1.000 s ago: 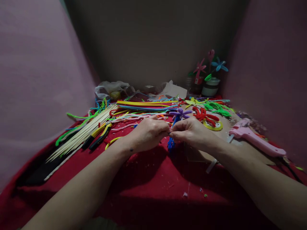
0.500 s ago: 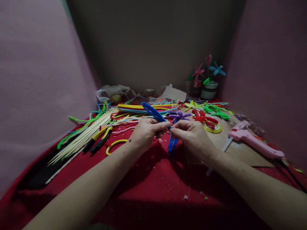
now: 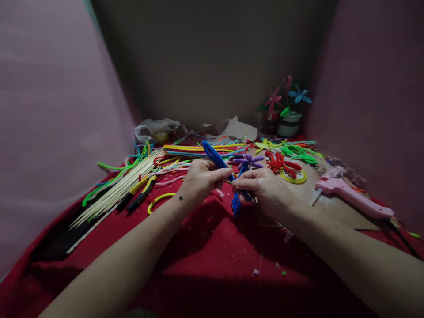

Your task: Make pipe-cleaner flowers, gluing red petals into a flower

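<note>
Between my two hands is a blue pipe-cleaner piece [image 3: 213,153] with long looped petals and a twisted, frayed bundle hanging below. My left hand [image 3: 203,177] pinches one loop between thumb and fingers; that loop points up and to the left. My right hand [image 3: 260,187] is closed on the blue piece near where the loops meet, its fingertips close to those of my left hand. Just behind my right hand lies a purple pipe-cleaner flower [image 3: 249,160]. To its right sits a red pipe-cleaner flower [image 3: 282,164] by a yellow tape roll [image 3: 294,176].
Pale wooden sticks [image 3: 115,192], yellow-black pliers [image 3: 141,193] and a yellow ring [image 3: 159,201] lie at left. Pipe cleaners [image 3: 205,150] are bundled behind my hands. A pink glue gun [image 3: 356,194] rests on the board [image 3: 344,218] at right. Finished flowers stand near a jar [image 3: 289,125].
The upright blue loop has shifted slightly right and tilts more steeply. My right hand's fingers have moved a little lower and left, now gripping over the blue piece's lower part.
</note>
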### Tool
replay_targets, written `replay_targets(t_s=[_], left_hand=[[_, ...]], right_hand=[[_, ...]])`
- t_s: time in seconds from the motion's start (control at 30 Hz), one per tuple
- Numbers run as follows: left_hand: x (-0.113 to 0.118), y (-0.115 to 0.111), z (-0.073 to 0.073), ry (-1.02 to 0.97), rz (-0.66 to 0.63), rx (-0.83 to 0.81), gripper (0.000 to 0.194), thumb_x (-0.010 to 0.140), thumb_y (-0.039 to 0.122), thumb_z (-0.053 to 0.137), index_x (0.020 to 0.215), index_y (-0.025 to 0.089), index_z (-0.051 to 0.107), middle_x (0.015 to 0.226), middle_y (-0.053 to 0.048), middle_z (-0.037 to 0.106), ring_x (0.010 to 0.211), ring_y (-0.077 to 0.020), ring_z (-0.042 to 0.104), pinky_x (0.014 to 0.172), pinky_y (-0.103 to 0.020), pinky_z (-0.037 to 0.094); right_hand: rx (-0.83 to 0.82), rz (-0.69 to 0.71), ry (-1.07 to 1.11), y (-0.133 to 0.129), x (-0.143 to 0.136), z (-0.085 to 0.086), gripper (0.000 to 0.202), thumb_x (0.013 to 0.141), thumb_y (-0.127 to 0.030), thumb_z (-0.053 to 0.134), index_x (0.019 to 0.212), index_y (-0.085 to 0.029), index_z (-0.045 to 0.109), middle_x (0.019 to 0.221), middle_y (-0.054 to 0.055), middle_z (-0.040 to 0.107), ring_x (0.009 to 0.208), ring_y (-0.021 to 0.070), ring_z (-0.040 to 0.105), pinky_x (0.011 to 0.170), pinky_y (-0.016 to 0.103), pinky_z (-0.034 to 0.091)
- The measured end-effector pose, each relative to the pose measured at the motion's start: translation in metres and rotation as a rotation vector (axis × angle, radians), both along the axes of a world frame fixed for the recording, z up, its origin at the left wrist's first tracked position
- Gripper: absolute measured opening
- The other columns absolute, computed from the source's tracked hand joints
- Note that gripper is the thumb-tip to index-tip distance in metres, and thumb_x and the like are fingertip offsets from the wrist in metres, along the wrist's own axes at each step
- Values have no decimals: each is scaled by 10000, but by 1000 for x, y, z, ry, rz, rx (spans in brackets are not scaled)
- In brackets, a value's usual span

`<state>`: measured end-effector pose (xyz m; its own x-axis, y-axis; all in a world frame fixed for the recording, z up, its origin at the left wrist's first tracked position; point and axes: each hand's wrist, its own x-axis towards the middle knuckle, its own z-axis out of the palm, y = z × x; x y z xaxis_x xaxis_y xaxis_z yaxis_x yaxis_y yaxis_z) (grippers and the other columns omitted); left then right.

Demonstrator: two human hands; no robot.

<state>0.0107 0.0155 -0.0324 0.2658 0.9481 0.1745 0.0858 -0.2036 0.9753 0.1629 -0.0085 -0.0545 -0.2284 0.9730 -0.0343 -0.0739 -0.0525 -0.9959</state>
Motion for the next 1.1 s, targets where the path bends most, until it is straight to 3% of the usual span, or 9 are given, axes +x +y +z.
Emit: replay_targets(t_s=[0.37, 0.53, 0.67, 0.8, 0.87, 0.97, 1.1], left_hand=[[-13, 12, 7, -29, 151, 133, 148, 678, 240, 626, 601, 128, 567, 464, 37, 511, 366, -52, 396, 376, -191, 283], [-16, 13, 7, 172, 258, 273, 190, 686, 234, 608, 536, 138, 542, 409, 46, 455, 376, -54, 369, 378, -189, 264], [-16, 13, 7, 169, 251, 239, 203, 713, 256, 574, 549, 140, 544, 422, 44, 460, 373, -55, 360, 370, -189, 263], [-16, 14, 9, 223, 319, 307, 204, 692, 254, 608, 536, 136, 549, 411, 48, 439, 380, -48, 345, 370, -181, 242], [-16, 16, 9, 113, 266, 266, 184, 694, 277, 619, 589, 135, 563, 439, 46, 461, 386, -45, 358, 380, -177, 261], [-17, 18, 7, -115, 99, 68, 218, 682, 338, 648, 672, 139, 559, 510, 38, 498, 380, -38, 369, 378, -174, 275], [-16, 20, 3, -217, -47, -90, 246, 659, 328, 688, 663, 131, 540, 522, 47, 455, 377, -20, 338, 370, -164, 250]], right_hand=[[55, -22, -104, -3, -1, 0, 198, 616, -177, 584, 434, -151, 510, 369, -30, 457, 342, 65, 356, 375, 221, 260], [61, -10, -156, -2, 0, -1, 201, 631, -193, 570, 439, -155, 525, 370, -14, 482, 345, 70, 366, 375, 225, 249], [67, 4, -146, -2, 0, -2, 207, 631, -198, 572, 436, -153, 519, 370, -15, 480, 345, 69, 366, 375, 225, 244], [48, -10, -152, -2, -1, -2, 203, 634, -192, 578, 445, -146, 523, 372, -15, 487, 343, 63, 371, 377, 219, 251], [31, -20, -114, -3, -1, -2, 195, 632, -191, 584, 454, -148, 517, 373, -19, 489, 341, 63, 381, 376, 215, 259], [35, -30, -63, -3, -2, -3, 185, 637, -195, 588, 471, -154, 516, 379, -25, 493, 341, 64, 390, 371, 211, 268], [75, -33, -36, -3, -1, -3, 187, 655, -193, 577, 479, -157, 523, 404, -22, 514, 360, 65, 409, 383, 208, 304]])
